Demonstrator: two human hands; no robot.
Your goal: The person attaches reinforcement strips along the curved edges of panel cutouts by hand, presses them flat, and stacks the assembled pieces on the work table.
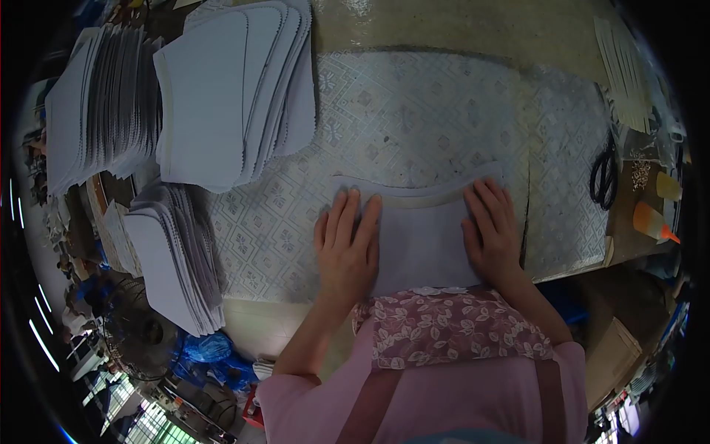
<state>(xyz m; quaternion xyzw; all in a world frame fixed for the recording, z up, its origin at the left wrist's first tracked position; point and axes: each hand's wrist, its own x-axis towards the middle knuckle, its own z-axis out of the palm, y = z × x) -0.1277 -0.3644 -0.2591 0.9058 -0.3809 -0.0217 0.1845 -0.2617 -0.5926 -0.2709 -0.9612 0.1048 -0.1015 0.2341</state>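
A pale, flat panel point(427, 248) of sheet material lies on the patterned table covering in front of my body. Along its far, curved edge runs a narrow lighter band point(425, 201), with a pale edge beyond it. My left hand point(346, 244) rests on the panel's left side, fingers stretched out and pointing away from me. On the right side, my right hand point(492, 233) lies with its fingers extended over the far corner. Neither hand grips anything that I can see. The panel's near edge meets the flowered apron point(451, 325).
Stacks of similar white panels with zigzag edges stand at the left: a large fanned stack point(203, 103), an upright stack point(111, 111) and a smaller stack point(174, 255). At the right lie black-handled scissors point(604, 174), an orange-tipped bottle point(653, 222) and pale strips point(625, 74).
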